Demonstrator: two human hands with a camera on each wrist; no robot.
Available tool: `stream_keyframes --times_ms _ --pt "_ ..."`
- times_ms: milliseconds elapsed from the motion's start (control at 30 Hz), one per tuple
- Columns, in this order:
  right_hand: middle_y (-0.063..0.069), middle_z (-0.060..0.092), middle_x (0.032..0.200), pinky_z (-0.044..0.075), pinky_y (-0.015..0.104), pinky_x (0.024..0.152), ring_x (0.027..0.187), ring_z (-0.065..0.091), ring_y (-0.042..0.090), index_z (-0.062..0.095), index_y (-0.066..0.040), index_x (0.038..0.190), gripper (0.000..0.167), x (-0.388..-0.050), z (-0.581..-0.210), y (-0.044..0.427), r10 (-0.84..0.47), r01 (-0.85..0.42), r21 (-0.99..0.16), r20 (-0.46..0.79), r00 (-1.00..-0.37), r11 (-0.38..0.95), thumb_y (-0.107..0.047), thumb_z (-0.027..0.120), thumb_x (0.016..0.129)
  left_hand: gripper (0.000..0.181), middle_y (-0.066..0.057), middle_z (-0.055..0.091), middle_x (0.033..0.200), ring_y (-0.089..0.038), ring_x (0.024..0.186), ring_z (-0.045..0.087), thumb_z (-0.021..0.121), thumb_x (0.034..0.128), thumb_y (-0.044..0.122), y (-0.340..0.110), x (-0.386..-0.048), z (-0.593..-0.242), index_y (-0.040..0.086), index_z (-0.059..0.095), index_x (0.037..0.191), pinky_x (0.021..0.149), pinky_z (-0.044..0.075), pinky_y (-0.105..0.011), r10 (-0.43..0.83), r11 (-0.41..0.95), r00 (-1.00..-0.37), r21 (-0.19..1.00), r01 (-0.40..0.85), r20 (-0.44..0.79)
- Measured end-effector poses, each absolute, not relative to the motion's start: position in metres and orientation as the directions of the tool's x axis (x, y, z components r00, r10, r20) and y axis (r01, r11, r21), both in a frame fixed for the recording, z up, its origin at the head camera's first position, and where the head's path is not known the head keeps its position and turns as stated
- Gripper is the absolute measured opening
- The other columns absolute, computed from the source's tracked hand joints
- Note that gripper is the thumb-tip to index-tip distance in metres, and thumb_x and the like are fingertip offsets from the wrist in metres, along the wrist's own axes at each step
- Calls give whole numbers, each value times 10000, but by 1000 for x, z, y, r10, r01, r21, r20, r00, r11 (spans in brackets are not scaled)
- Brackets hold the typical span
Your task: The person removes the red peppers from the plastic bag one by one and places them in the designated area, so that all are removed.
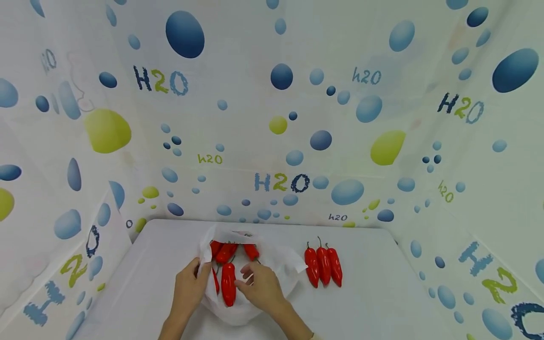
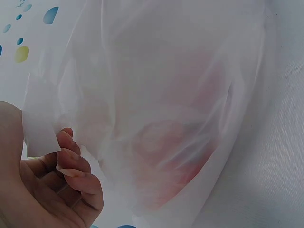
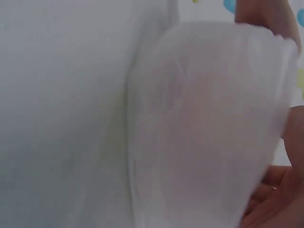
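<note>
currently, a white translucent plastic bag sits on the white table with its mouth gaping toward the person, and several glossy long red peppers show inside it. one of these, the front pepper, lies lengthwise near the middle of the opening, its stem pointing to the far side; a thin strip of another red pepper shows just left of it, and more peppers sit deeper in, partly covered by the bag's far rim. the left hand grips the bag's left edge, its fingers curled and the plastic pinched between thumb and fingertips. the right hand is at the right side of the mouth, thumb and forefinger apart with a gap between them and the fingers loosely bent; whether the thumb tip touches the front pepper or only comes close, i cannot tell. both wrist views show red tints through the film. to the right of the bag, three red peppers lie side by side, stems away from the person, a corner of the bag reaching the leftmost one. behind the table hangs a curtain printed with blue and green drops and "h2o" lettering.
</note>
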State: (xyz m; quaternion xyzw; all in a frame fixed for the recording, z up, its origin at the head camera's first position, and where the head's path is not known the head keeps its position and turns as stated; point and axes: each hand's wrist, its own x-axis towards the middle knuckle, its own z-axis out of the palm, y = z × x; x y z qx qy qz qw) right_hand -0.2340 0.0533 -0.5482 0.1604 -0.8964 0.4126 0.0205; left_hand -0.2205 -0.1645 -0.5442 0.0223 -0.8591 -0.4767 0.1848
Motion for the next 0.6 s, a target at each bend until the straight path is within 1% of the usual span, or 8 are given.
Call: stream_keyframes --times_ms 133,267,433,467,600 --pt "-72 678 914 509 231 623 704 562 9 690 -141 1129 408 -232 -557 36 -253 -240 -693 86 -964 679 -404 847 859 177 -25 537 709 -148 639 489 614 1039 196 -165 -220 -544 81 608 904 536 398 -255 -216 545 -934 829 127 285" --pt "-71 661 873 533 275 646 705 564 44 662 -111 1221 561 -232 -565 22 -226 -207 -632 52 -973 747 -463 851 828 165 -32 569 740 -154 665 507 615 1040 203 -166 -219 -543 73 628 939 550 413 -257 -215 541 -936 832 122 277" --pt "-66 628 825 550 322 662 691 560 87 629 -70 1273 688 -232 -572 9 -196 -169 -588 19 -980 791 -499 874 793 146 -24 535 716 -148 645 486 620 1033 184 -166 -220 -542 64 635 952 534 392 -249 -213 543 -939 832 115 268" --pt "-59 624 831 552 332 666 692 562 97 628 -68 1274 700 -232 -573 7 -190 -164 -579 17 -982 798 -507 877 789 143 -23 522 708 -148 641 480 622 1031 180 -166 -220 -541 65 632 945 532 386 -248 -215 543 -940 832 110 264" --pt "13 658 955 584 404 733 764 625 166 622 -60 1264 723 -231 -576 1 -154 -147 -527 30 -988 837 -541 869 783 148 -14 486 700 -143 638 460 623 1031 187 -166 -219 -539 67 620 944 525 367 -247 -208 538 -946 837 101 247"
